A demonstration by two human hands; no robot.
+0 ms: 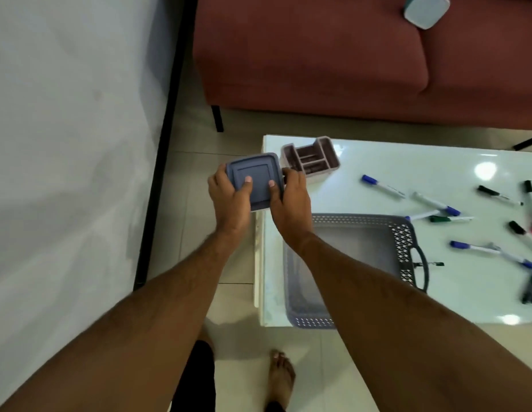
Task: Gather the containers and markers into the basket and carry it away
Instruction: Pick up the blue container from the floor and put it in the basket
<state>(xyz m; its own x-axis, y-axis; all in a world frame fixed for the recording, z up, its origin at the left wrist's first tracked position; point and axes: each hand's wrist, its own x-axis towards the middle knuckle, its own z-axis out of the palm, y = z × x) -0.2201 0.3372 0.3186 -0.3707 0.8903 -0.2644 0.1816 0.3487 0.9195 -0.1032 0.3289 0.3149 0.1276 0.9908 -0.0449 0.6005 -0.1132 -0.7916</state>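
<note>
At the centre of the frame the left hand (229,197) and the right hand (290,200) grip a square blue-grey plastic container with a stepped lid (254,179) from opposite sides, fingers curled round its edges and both thumbs pressed flat on the lid. The box hangs over the tiled floor (181,221), just left of the table's corner, so a slip here would likely drop it past the edge rather than onto the glossy pale-green tabletop (378,162). Below and to the right, the grey perforated plastic basket (404,242) sits on the table with its near end poking over the edge; setting the box down hard at that end could tip it off. Just right of the held box stands a pink divided plastic organiser (311,157), close enough for the right knuckles to knock. Towards the right edge, the loose whiteboard markers with blue, black and green caps (437,203) lie scattered and may roll if jostled.
</note>
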